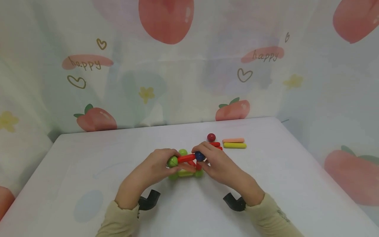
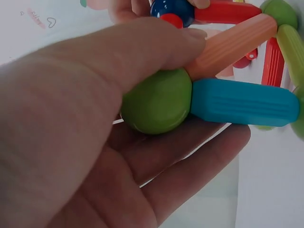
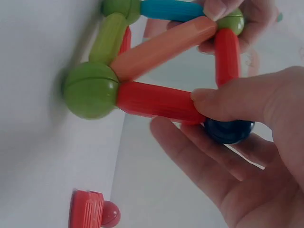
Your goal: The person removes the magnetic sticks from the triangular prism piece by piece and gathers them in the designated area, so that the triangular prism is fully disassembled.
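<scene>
A frame of coloured rods and balls, seemingly a magnetic building toy, stands on the table between both hands. My left hand (image 1: pixel 155 163) pinches its upper green ball (image 2: pixel 156 102), thumb on top, fingers underneath. From that ball run a teal rod (image 2: pixel 244 102) and an orange rod (image 3: pixel 164 47). My right hand (image 1: pixel 219 164) grips the dark blue ball (image 3: pixel 229 130), its thumb lying over the end of a red rod (image 3: pixel 159 102). Another red rod (image 1: pixel 186 158) spans the two held balls. Lower down, a green ball (image 3: pixel 90 90) joins the orange, red and yellow-green rods.
Behind the right hand lie a loose red ball (image 1: pixel 211 137), red rods (image 1: pixel 215 144), an orange rod (image 1: pixel 233 140) and a yellow rod (image 1: pixel 235 145). Black curved pieces (image 1: pixel 150 199) show by both wrists. A printed cloth (image 1: pixel 183 82) hangs behind the white table (image 1: pixel 88 158).
</scene>
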The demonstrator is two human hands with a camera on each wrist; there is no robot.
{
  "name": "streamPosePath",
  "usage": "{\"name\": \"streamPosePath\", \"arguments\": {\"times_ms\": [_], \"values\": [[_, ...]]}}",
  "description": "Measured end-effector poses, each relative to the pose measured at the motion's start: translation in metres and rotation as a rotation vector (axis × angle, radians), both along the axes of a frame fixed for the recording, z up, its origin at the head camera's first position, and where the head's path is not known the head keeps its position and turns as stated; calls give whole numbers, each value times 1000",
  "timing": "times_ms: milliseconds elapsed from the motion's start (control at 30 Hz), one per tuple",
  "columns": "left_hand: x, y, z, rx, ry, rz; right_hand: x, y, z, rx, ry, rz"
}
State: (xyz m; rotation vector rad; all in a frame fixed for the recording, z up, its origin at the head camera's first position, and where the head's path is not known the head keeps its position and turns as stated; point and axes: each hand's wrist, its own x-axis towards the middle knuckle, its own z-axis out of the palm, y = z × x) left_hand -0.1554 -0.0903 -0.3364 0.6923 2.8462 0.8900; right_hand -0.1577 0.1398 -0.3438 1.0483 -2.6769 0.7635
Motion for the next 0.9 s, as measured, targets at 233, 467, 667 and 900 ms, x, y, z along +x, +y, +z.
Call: {"name": "streamPosePath", "arguments": {"times_ms": [233,467,667,900], "values": [[2,2,0,-23,70,4,2,0,0,56,2,-42],[3,6,-4,-6,88,-16,5,1,3,87,-5,-47],[3,10,-5,-31,105,-38,6,0,4,81,-14,-64],[3,12,-6,-52,125,-40,3,-1,2,0,-58,-70]]}}
